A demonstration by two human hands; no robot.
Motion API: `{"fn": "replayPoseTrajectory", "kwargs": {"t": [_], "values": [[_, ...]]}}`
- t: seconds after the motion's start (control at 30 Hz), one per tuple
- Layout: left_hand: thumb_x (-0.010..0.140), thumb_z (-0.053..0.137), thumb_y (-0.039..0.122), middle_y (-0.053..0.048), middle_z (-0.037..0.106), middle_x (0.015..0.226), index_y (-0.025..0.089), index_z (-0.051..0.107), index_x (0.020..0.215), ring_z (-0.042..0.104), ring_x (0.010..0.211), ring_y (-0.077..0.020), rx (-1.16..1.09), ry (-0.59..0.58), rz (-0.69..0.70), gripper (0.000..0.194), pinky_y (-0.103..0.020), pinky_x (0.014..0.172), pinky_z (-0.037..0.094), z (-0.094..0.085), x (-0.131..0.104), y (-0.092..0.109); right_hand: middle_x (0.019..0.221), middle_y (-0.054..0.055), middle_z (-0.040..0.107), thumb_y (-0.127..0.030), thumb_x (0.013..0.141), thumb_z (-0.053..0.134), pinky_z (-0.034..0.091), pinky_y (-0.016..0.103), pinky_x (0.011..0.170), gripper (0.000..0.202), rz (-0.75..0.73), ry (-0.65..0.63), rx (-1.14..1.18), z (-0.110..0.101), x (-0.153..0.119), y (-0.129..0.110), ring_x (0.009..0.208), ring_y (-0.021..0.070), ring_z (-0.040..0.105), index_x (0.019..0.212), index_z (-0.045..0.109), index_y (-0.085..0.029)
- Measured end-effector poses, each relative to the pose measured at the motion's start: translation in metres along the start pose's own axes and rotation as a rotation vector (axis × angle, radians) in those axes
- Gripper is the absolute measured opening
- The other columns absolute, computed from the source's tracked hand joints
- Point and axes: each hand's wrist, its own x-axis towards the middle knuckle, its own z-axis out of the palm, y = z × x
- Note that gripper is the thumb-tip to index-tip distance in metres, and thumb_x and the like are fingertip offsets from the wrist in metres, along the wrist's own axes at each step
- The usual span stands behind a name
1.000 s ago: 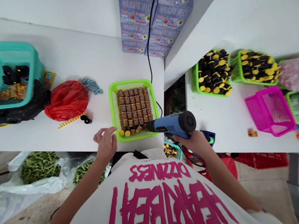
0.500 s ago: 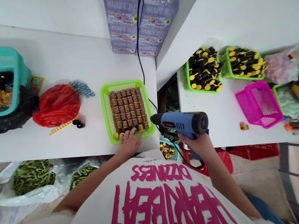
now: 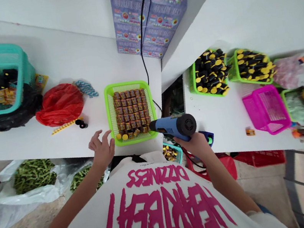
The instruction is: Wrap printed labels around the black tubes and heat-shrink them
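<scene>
My right hand (image 3: 194, 147) grips a blue heat gun (image 3: 171, 126) with a black rear cap. Its dark nozzle points left and reaches over the right rim of a green basket (image 3: 108, 113). Inside the basket stand rows of small wrapped containers (image 3: 130, 109), brown and yellow. Along the near side they sit less evenly, some tipped, with yellow round tops (image 3: 125, 137) showing. My left hand (image 3: 102, 147) hovers at the table's front edge, just left of the basket, fingers apart and holding nothing.
Purple boxes (image 3: 136, 19) are stacked at the back, a black cable (image 3: 145, 64) hanging before them. Left are a red bag (image 3: 60, 104) and a teal basket (image 3: 25, 65). On the right table stand green baskets (image 3: 193, 80) of black-and-yellow pieces and a magenta basket (image 3: 268, 110).
My left hand has left the containers at the basket's near side and moved left, its fingers spreading. The heat gun has shifted left, its nozzle now over the basket's rim.
</scene>
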Motion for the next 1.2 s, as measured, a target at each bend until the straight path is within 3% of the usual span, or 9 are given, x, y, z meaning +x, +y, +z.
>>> {"fn": "replayPoseTrajectory", "kwargs": {"t": [0.1,0.2,0.3,0.4,0.57,0.77,0.97,1.1,1.2], "values": [[0.098,0.035,0.027,-0.021,0.049,0.134,0.014,0.058,0.130,0.042,0.126,-0.0324,-0.036,-0.204,0.217,0.041,-0.051,0.103,0.030,0.018,0.025,0.023,0.078,0.012,0.075,-0.050,0.073,0.066,0.051,0.031,0.064,0.040,0.020,0.079,0.009,-0.009,-0.006,0.010,0.086,0.0335,0.071,0.087,0.076,-0.014],[0.097,0.039,0.021,-0.008,0.060,0.131,0.025,0.060,0.129,0.053,0.118,-0.0210,-0.080,-0.427,0.481,0.038,-0.037,0.099,0.038,0.058,0.044,0.064,0.073,0.014,0.075,-0.055,0.073,0.065,0.052,0.032,0.063,0.048,0.121,0.186,0.040,-0.017,-0.014,0.018,0.082,0.0336,0.071,0.087,0.076,-0.011],[0.097,0.039,0.023,-0.009,0.055,0.140,0.019,0.052,0.138,0.051,0.124,-0.0189,-0.077,-0.507,0.577,0.043,-0.032,0.095,0.043,0.098,0.048,0.103,0.077,0.015,0.075,-0.060,0.070,0.065,0.053,0.034,0.064,0.055,0.189,0.276,0.063,-0.022,-0.018,0.022,0.085,0.0353,0.071,0.091,0.077,-0.010],[0.098,0.035,0.021,-0.013,0.046,0.148,0.013,0.050,0.139,0.046,0.130,-0.0238,-0.036,-0.522,0.600,0.045,-0.040,0.096,0.043,0.110,0.039,0.114,0.081,0.014,0.075,-0.060,0.068,0.066,0.054,0.036,0.066,0.058,0.209,0.292,0.074,-0.024,-0.021,0.025,0.087,0.0362,0.071,0.096,0.076,-0.010],[0.099,0.040,0.035,-0.015,0.056,0.139,0.014,0.064,0.124,0.044,0.131,-0.0321,0.040,-0.496,0.601,0.041,-0.050,0.100,0.036,0.066,0.016,0.069,0.074,0.013,0.074,-0.059,0.069,0.066,0.053,0.034,0.062,0.058,0.199,0.195,0.153,-0.014,-0.024,0.028,0.079,0.0326,0.071,0.096,0.076,-0.009],[0.101,0.034,0.033,-0.010,0.061,0.133,0.021,0.069,0.113,0.044,0.129,-0.0338,0.123,-0.360,0.471,0.038,-0.052,0.093,0.032,0.011,0.001,0.016,0.080,0.010,0.075,-0.053,0.071,0.067,0.053,0.031,0.066,0.048,0.055,0.061,0.149,0.004,-0.013,0.018,0.085,0.0304,0.071,0.096,0.075,-0.012],[0.099,0.039,0.034,-0.006,0.065,0.127,0.024,0.071,0.098,0.043,0.126,-0.0336,0.085,-0.221,0.242,0.033,-0.052,0.091,0.027,-0.009,0.002,0.010,0.075,0.009,0.075,-0.047,0.076,0.065,0.050,0.030,0.063,0.037,0.001,-0.053,0.087,0.014,-0.007,0.005,0.083,0.0308,0.072,0.088,0.076,-0.014],[0.099,0.039,0.032,-0.005,0.065,0.127,0.024,0.071,0.097,0.041,0.128,-0.0330,0.047,-0.151,0.217,0.033,-0.054,0.094,0.023,-0.020,0.010,0.007,0.079,0.011,0.075,-0.050,0.076,0.063,0.050,0.030,0.066,0.040,-0.018,-0.062,0.061,0.016,-0.009,0.009,0.086,0.0319,0.072,0.088,0.075,-0.013],[0.098,0.040,0.033,-0.006,0.065,0.125,0.024,0.071,0.095,0.040,0.128,-0.0334,0.016,-0.138,0.235,0.032,-0.055,0.097,0.022,-0.015,0.020,0.011,0.077,0.012,0.075,-0.052,0.076,0.062,0.050,0.031,0.065,0.045,0.012,-0.017,0.053,0.012,-0.011,0.017,0.089,0.0343,0.071,0.090,0.075,-0.011]]}}
